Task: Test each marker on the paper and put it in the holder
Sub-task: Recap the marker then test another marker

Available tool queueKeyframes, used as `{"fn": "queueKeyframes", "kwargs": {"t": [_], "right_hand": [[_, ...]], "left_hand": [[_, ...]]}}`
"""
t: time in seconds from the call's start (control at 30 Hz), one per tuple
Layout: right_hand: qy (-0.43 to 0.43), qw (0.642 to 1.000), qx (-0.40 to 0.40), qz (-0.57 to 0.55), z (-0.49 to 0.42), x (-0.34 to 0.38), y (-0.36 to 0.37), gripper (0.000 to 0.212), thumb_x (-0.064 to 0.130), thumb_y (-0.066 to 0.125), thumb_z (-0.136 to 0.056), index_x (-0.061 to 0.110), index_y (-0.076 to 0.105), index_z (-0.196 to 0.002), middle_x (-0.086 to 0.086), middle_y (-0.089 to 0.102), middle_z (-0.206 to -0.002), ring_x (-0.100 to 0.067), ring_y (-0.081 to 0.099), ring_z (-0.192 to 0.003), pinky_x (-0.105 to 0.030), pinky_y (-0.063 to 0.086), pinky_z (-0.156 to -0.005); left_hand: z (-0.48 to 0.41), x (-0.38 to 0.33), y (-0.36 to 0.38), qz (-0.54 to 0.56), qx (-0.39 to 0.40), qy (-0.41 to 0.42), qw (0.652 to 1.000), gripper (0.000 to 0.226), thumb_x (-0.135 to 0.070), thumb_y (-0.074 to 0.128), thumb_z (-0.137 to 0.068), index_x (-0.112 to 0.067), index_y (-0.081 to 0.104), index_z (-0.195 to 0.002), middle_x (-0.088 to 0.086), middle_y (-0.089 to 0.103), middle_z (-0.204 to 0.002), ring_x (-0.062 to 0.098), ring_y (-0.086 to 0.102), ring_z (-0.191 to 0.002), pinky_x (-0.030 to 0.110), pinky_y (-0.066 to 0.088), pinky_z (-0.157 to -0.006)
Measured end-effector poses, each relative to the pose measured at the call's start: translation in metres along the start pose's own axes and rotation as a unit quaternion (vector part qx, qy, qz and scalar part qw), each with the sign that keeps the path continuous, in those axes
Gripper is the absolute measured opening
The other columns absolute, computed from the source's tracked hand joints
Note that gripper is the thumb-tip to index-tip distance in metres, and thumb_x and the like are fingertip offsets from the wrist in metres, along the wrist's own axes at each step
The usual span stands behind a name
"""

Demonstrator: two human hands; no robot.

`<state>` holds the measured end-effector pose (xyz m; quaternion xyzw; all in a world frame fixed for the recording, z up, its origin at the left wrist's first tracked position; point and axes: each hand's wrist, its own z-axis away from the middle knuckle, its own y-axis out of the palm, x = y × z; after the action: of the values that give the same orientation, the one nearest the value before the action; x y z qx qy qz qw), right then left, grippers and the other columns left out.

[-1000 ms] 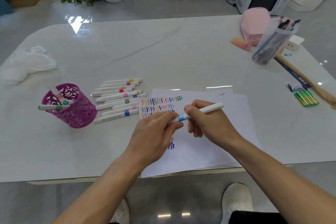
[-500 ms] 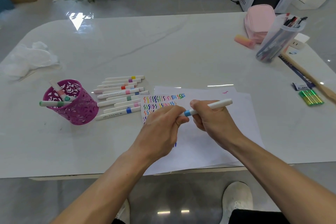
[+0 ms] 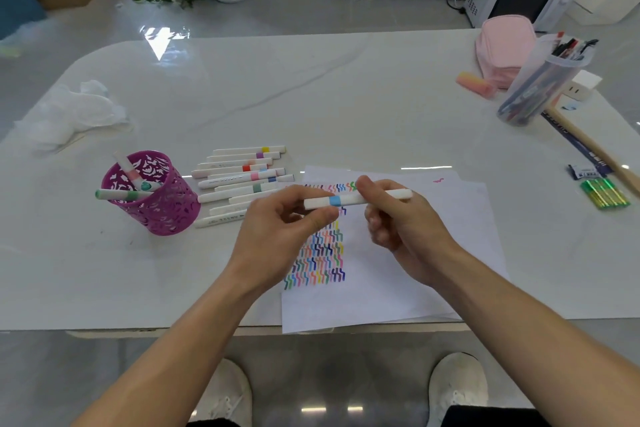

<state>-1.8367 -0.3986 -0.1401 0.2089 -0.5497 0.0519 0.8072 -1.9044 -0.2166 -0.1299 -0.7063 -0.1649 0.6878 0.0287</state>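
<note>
The left hand [image 3: 280, 229] pinched the left end of the blue-banded marker [image 3: 356, 199], and the right hand [image 3: 405, 222] curled its fingers round the barrel. Together they held it level just above the paper [image 3: 398, 281]. Light, stiff and smooth, the marker would probably slip in a loose grip, so the barrel beside the band seemed the surest hold. Left of the paper lay a row of markers [image 3: 242, 177], and farther left stood the purple holder [image 3: 173, 215], all on a glossy pale table [image 3: 346, 97]. Beyond the paper stretched a grey floor [image 3: 311, 10].
</note>
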Motion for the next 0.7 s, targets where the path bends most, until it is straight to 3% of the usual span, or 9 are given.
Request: {"fn": "queueKeyframes", "kwargs": {"t": [0.1,0.2,0.27,0.33,0.4,0.47,0.57,0.7], "right_hand": [[-0.001,1.0,0.008,-0.023,-0.002,-0.003,0.004,0.028,0.041,0.084,-0.077,0.017,0.074,-0.086,-0.003,0.062,-0.066,-0.014,0.051,-0.054,-0.022,0.043,-0.047],[-0.084,0.985,-0.012,0.153,-0.003,-0.01,0.009,0.019,0.036,0.081,-0.086,0.018,0.075,-0.086,0.0,0.074,-0.075,-0.015,0.065,-0.063,-0.023,0.05,-0.053],[-0.179,0.926,-0.046,0.328,-0.002,-0.015,0.01,0.017,0.04,0.08,-0.087,0.025,0.074,-0.088,0.009,0.074,-0.077,-0.009,0.067,-0.068,-0.018,0.05,-0.056],[-0.259,0.833,-0.055,0.486,0.001,-0.019,0.007,0.019,0.045,0.077,-0.088,0.027,0.07,-0.089,0.015,0.068,-0.079,-0.009,0.063,-0.069,-0.016,0.047,-0.057],[-0.287,0.738,-0.032,0.61,0.003,-0.023,0.005,0.023,0.048,0.072,-0.091,0.025,0.068,-0.091,0.016,0.06,-0.084,-0.007,0.055,-0.069,-0.015,0.038,-0.058],[-0.277,0.692,-0.008,0.667,0.005,-0.028,0.004,0.026,0.049,0.067,-0.094,0.023,0.066,-0.094,0.013,0.054,-0.088,-0.008,0.051,-0.075,-0.015,0.03,-0.058],[-0.276,0.677,-0.001,0.682,0.008,-0.034,0.006,0.025,0.045,0.066,-0.096,0.02,0.065,-0.099,0.006,0.057,-0.095,-0.014,0.053,-0.086,-0.023,0.036,-0.065],[-0.278,0.675,0.0,0.683,0.01,-0.036,0.01,0.026,0.041,0.065,-0.097,0.015,0.065,-0.103,0.0,0.059,-0.102,-0.019,0.052,-0.092,-0.029,0.044,-0.075]], "left_hand": [[0.003,0.001,-0.013,0.119,-0.019,-0.027,0.992,0.023,-0.032,0.078,-0.074,-0.028,0.078,-0.096,-0.002,0.078,-0.096,0.014,0.074,-0.092,0.02,0.056,-0.077],[0.004,0.002,-0.024,0.172,-0.044,-0.037,0.983,0.022,-0.028,0.077,-0.08,-0.023,0.078,-0.101,0.003,0.078,-0.102,0.018,0.073,-0.1,0.028,0.056,-0.084],[0.004,0.003,-0.028,0.174,-0.065,-0.029,0.982,0.016,-0.021,0.073,-0.088,-0.021,0.076,-0.104,0.003,0.078,-0.104,0.021,0.073,-0.101,0.034,0.057,-0.088],[0.005,0.001,-0.034,0.137,-0.105,0.001,0.985,0.012,-0.018,0.07,-0.092,-0.021,0.073,-0.103,0.0,0.078,-0.1,0.019,0.074,-0.098,0.03,0.059,-0.084],[0.005,0.0,-0.04,0.041,-0.155,0.05,0.986,0.011,-0.021,0.071,-0.092,-0.024,0.071,-0.103,-0.007,0.077,-0.096,0.013,0.073,-0.095,0.025,0.058,-0.082],[0.004,-0.002,-0.049,-0.055,-0.203,0.092,0.973,0.011,-0.025,0.07,-0.093,-0.029,0.068,-0.104,-0.016,0.073,-0.094,0.006,0.071,-0.091,0.018,0.055,-0.078],[0.006,-0.004,-0.062,-0.129,-0.276,0.139,0.942,0.012,-0.027,0.067,-0.095,-0.028,0.065,-0.107,-0.017,0.068,-0.092,0.002,0.067,-0.089,0.012,0.052,-0.075],[0.006,-0.005,-0.082,-0.157,-0.376,0.174,0.896,0.021,-0.03,0.062,-0.099,-0.014,0.065,-0.112,-0.007,0.064,-0.103,0.002,0.063,-0.089,0.014,0.052,-0.079]]}}
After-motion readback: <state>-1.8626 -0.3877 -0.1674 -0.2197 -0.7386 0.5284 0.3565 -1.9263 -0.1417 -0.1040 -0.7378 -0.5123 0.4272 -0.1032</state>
